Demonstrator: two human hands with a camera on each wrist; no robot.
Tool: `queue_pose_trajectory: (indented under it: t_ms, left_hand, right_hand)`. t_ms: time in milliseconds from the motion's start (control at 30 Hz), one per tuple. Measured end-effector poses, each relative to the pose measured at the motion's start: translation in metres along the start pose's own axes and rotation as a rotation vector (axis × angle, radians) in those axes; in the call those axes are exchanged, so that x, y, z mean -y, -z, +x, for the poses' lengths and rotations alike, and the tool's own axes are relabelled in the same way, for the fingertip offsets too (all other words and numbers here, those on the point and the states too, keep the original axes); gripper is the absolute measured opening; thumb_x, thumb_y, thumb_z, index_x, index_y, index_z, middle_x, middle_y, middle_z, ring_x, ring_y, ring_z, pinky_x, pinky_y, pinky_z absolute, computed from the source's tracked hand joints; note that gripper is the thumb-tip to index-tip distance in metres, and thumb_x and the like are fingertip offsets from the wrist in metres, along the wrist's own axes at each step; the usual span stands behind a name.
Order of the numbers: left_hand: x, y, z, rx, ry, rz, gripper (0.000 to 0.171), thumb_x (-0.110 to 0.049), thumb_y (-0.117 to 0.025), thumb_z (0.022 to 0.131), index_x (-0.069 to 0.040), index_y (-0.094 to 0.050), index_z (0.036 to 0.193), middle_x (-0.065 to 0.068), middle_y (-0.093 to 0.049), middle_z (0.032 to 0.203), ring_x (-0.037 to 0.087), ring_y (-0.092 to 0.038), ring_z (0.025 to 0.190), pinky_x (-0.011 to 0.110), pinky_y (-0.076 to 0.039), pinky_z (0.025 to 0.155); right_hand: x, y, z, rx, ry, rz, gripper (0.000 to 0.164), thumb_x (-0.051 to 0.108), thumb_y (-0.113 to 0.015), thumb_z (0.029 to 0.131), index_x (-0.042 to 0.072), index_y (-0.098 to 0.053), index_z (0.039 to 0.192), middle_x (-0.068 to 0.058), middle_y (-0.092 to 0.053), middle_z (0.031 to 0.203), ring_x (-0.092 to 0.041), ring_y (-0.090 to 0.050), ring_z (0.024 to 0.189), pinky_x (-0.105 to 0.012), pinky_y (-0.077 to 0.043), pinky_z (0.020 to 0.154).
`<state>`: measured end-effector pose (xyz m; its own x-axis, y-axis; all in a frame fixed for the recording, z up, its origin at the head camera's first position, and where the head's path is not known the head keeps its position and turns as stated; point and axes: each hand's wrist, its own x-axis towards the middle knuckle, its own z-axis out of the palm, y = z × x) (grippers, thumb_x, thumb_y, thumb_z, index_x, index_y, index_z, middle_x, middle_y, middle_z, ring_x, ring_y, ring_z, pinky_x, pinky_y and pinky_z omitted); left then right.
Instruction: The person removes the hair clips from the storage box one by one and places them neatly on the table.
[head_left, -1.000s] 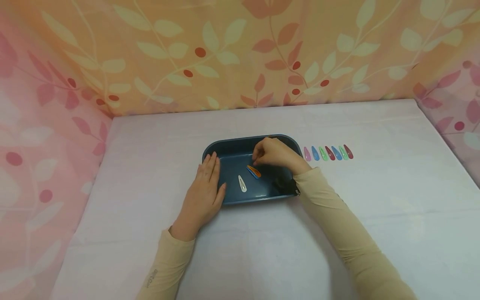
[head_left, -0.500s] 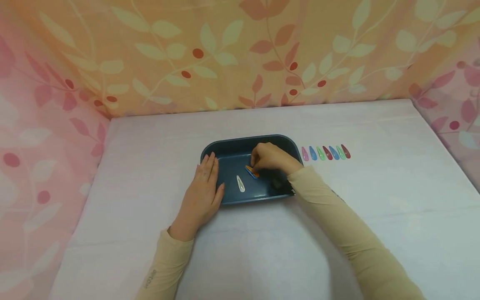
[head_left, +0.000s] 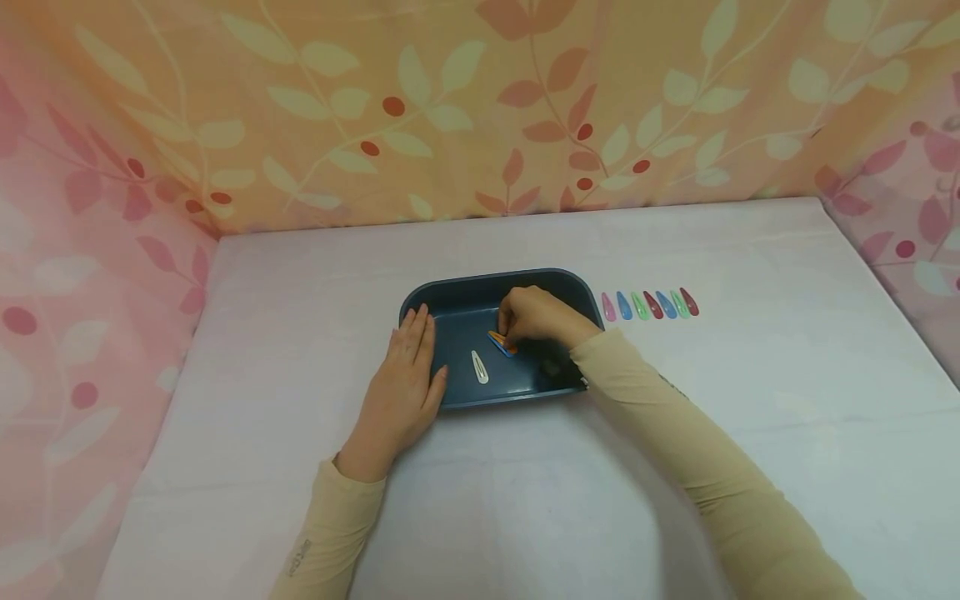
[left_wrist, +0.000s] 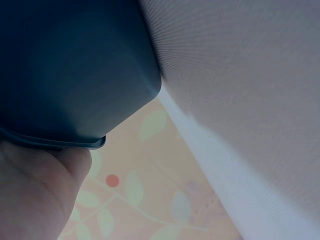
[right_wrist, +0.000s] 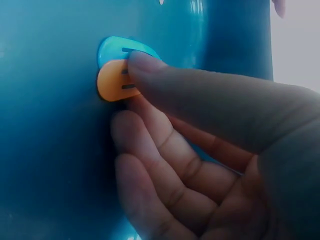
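A dark blue tray (head_left: 461, 329) sits on the white-covered table. My left hand (head_left: 401, 383) rests on its left rim, fingers straight and thumb apart. Inside the tray, my right hand (head_left: 542, 317) pinches an orange snap hair clip (right_wrist: 111, 82) between thumb and fingers, the thumb lying over its wide end. Partly under the orange one is a blue hair clip (right_wrist: 117, 47), which the thumb tip also overlaps in the right wrist view. A white hair clip (head_left: 480, 367) lies on the tray floor, nearer the front and to the left.
Right of the tray, several pink, blue, green and red hair clips (head_left: 653, 305) lie in a row on the white cloth (head_left: 712, 367). A floral curtain (head_left: 420, 125) closes off the back and both sides of the table.
My right hand has come down and slightly forward onto the orange and blue clips, and its fingers now pinch the orange one. The left hand keeps its place on the tray rim.
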<state>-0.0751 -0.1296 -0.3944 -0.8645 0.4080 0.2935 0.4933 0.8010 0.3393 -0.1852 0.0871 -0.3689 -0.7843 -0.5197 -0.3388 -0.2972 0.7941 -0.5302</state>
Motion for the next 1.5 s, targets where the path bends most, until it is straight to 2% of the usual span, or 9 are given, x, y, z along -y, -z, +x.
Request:
queue_pose_trajectory:
  t_ms: [300,600,800,1067,1500]
  left_hand:
    - [0.001,0.0,0.0,0.011,0.005,0.012,0.06,-0.018,-0.049,0.094,0.015,-0.029,0.14,0.024,-0.017,0.153,0.034,-0.013,0.142,0.049,-0.017,0.111]
    - [0.002,-0.001,-0.001,-0.007,-0.007,0.008,0.06,-0.018,-0.049,0.094,0.015,-0.03,0.14,0.025,-0.018,0.152,0.035,-0.015,0.141,0.049,-0.018,0.111]
    - [0.002,-0.001,-0.001,-0.004,-0.003,0.013,0.06,-0.019,-0.049,0.094,0.015,-0.029,0.14,0.025,-0.017,0.152,0.034,-0.014,0.141,0.049,-0.018,0.111]
    - [0.002,-0.001,-0.001,-0.006,-0.004,0.012,0.06,-0.018,-0.05,0.094,0.014,-0.03,0.14,0.025,-0.018,0.152,0.034,-0.014,0.141,0.049,-0.019,0.111]
    - [-0.001,0.0,-0.001,-0.007,-0.001,0.017,0.06,-0.019,-0.05,0.094,0.014,-0.03,0.14,0.025,-0.018,0.152,0.034,-0.015,0.141,0.049,-0.019,0.111]
  right_hand:
    - [-0.002,-0.001,0.002,-0.008,-0.021,-0.019,0.011,0.01,-0.081,0.069,0.009,-0.07,0.074,0.003,-0.065,0.065,-0.013,-0.054,0.063,-0.027,-0.043,0.06]
    - [-0.002,-0.001,0.0,0.02,-0.011,0.005,0.008,0.01,-0.078,0.072,0.01,-0.07,0.073,0.004,-0.066,0.063,-0.012,-0.056,0.064,-0.026,-0.043,0.061]
    - [-0.003,-0.001,0.0,0.046,0.02,0.09,0.009,0.003,-0.073,0.073,0.01,-0.069,0.071,0.002,-0.065,0.063,-0.012,-0.058,0.06,-0.025,-0.045,0.059]
    - [-0.003,0.002,-0.002,0.069,0.014,0.211,0.006,0.0,-0.069,0.073,0.004,-0.069,0.077,-0.002,-0.068,0.067,-0.013,-0.063,0.061,-0.026,-0.051,0.061]
    - [-0.002,0.01,-0.008,0.038,0.023,0.284,0.007,0.002,-0.071,0.077,0.0,-0.071,0.084,-0.006,-0.069,0.073,-0.012,-0.06,0.061,-0.026,-0.051,0.057]
